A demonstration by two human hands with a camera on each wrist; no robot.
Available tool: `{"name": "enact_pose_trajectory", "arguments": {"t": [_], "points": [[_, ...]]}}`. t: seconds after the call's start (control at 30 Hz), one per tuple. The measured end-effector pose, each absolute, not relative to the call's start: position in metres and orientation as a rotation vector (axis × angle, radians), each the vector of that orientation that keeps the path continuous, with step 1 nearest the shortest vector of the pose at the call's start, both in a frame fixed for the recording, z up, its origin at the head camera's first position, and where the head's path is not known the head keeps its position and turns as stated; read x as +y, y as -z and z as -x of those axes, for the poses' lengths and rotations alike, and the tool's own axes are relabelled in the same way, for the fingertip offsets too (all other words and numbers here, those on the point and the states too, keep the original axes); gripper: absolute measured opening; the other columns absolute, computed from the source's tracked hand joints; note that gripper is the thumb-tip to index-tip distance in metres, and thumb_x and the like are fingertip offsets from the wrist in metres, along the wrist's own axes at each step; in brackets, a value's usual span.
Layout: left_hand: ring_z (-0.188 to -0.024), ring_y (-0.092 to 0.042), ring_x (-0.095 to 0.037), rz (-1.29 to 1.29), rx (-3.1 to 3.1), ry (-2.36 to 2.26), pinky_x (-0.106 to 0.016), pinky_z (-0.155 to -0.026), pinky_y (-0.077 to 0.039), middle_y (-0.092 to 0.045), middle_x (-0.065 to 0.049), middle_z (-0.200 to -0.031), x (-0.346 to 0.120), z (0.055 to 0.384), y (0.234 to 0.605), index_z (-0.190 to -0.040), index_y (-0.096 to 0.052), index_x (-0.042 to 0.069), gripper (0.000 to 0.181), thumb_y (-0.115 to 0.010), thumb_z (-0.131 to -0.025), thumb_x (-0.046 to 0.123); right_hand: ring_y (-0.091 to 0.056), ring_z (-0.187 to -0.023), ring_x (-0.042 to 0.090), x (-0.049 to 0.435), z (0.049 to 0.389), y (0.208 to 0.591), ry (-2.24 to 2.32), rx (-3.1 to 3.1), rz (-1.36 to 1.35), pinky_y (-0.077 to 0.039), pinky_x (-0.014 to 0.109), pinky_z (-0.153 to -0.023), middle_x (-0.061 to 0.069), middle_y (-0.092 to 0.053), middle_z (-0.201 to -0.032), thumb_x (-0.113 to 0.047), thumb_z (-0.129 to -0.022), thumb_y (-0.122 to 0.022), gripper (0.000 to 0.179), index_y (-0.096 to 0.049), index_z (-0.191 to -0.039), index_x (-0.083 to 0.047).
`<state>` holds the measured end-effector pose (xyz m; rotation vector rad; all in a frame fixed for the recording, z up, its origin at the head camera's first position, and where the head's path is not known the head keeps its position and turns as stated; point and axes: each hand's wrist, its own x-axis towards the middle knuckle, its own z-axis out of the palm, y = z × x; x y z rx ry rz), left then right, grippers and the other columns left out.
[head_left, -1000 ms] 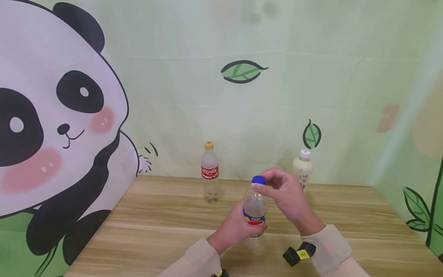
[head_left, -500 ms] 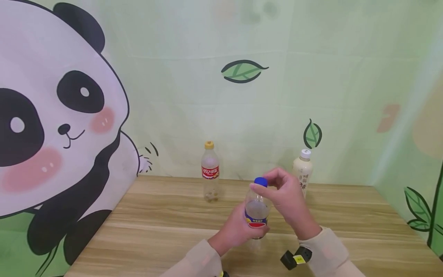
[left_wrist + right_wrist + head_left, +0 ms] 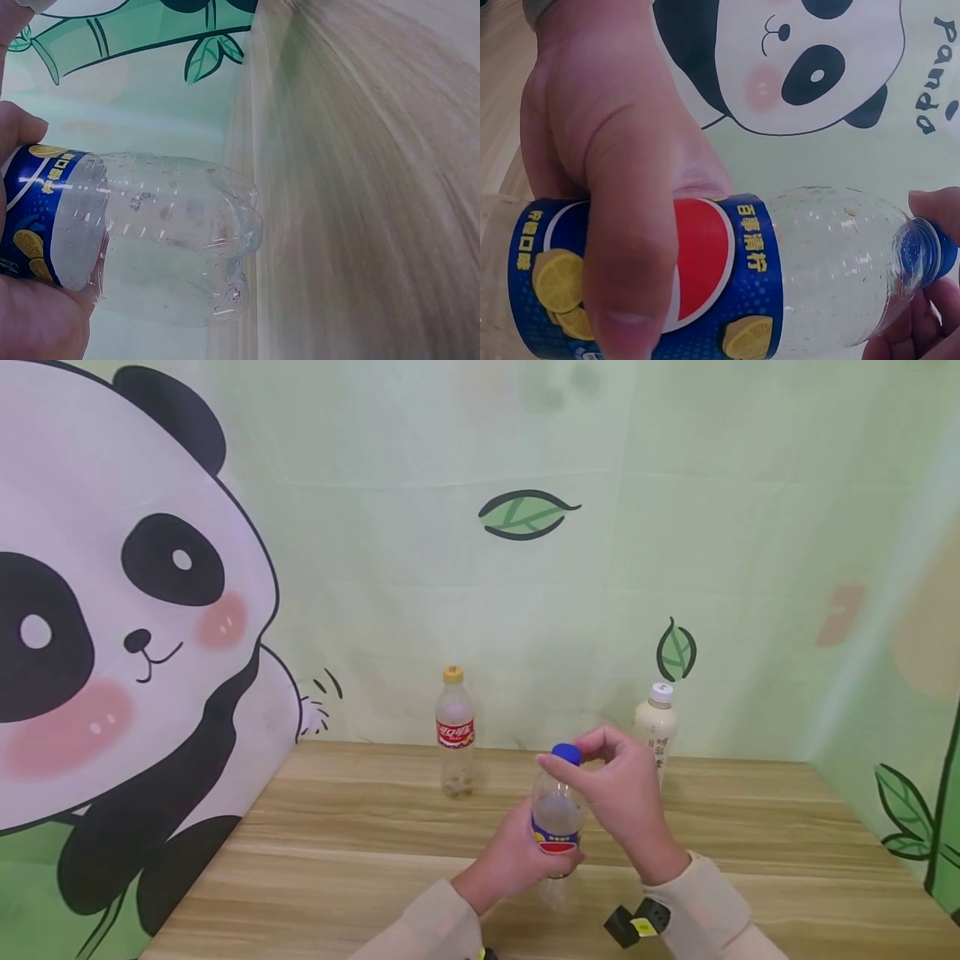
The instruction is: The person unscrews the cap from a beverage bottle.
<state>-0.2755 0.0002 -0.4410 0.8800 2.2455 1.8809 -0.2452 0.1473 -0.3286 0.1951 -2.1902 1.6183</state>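
My left hand [image 3: 510, 856] wraps round the blue label of a clear plastic soda bottle [image 3: 558, 810], held upright over the table. Lemon slices and a red patch show on the label in the right wrist view, where the left thumb lies across it. Thumb and fingers of my right hand [image 3: 626, 789] pinch the blue cap [image 3: 566, 752], which sits on the bottle's neck. Seen from the left wrist, the clear lower part of the bottle [image 3: 172, 232] has droplets on its wall, and its base is close to the table surface.
A clear bottle with a yellow cap and red label [image 3: 455, 735] stands at the back of the wooden table [image 3: 337, 827]. Behind my right hand stands a cream-coloured bottle with a white cap [image 3: 656, 718]. A panda-printed backdrop [image 3: 375, 568] rises behind the table.
The right thumb has slid left across the cap as the right hand and wrist turned. The bottle has shifted slightly to the right in the left hand's grip.
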Motion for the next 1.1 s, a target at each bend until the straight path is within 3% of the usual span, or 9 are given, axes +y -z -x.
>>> {"name": "enact_pose_trajectory", "arguments": {"t": [0.5,0.77,0.93,1.1], "points": [[-0.092,-0.066,-0.011,-0.845,2.23,-1.878,-0.026,-0.089,-0.054,-0.069,0.002,-0.103,-0.002,0.275,0.434,-0.125,-0.057,0.018,0.054,-0.086,-0.079,0.014,-0.064,-0.091,0.021,0.159,0.253,0.326,-1.653,-2.231,-0.414,-0.052,0.029,-0.083,0.001,-0.071,-0.089,-0.026,-0.08,-0.09,0.031,-0.067,-0.088,-0.007],[-0.092,-0.067,-0.01,-0.886,2.216,-1.878,-0.026,-0.089,-0.055,-0.07,-0.008,-0.108,-0.003,0.277,0.432,-0.125,-0.057,0.016,0.053,-0.085,-0.08,0.013,-0.066,-0.096,0.019,0.167,0.259,0.323,-1.705,-2.239,-0.608,-0.053,0.029,-0.091,0.0,-0.074,-0.092,-0.016,-0.084,-0.085,0.021,-0.071,-0.095,-0.004],[-0.092,-0.067,-0.01,-0.882,2.215,-1.876,-0.027,-0.089,-0.055,-0.07,-0.002,-0.105,-0.004,0.278,0.435,-0.125,-0.057,0.017,0.054,-0.085,-0.079,0.012,-0.067,-0.097,0.02,0.168,0.26,0.324,-1.71,-2.244,-0.642,-0.054,0.028,-0.091,0.001,-0.074,-0.093,-0.015,-0.085,-0.084,0.02,-0.072,-0.097,-0.005],[-0.094,-0.067,-0.011,-0.851,2.216,-1.874,-0.028,-0.09,-0.055,-0.07,0.003,-0.106,-0.005,0.279,0.437,-0.126,-0.057,0.02,0.055,-0.086,-0.079,0.014,-0.066,-0.095,0.024,0.166,0.257,0.327,-1.669,-2.281,-0.555,-0.054,0.034,-0.087,0.004,-0.074,-0.095,-0.025,-0.085,-0.085,0.024,-0.073,-0.101,-0.012]]}}
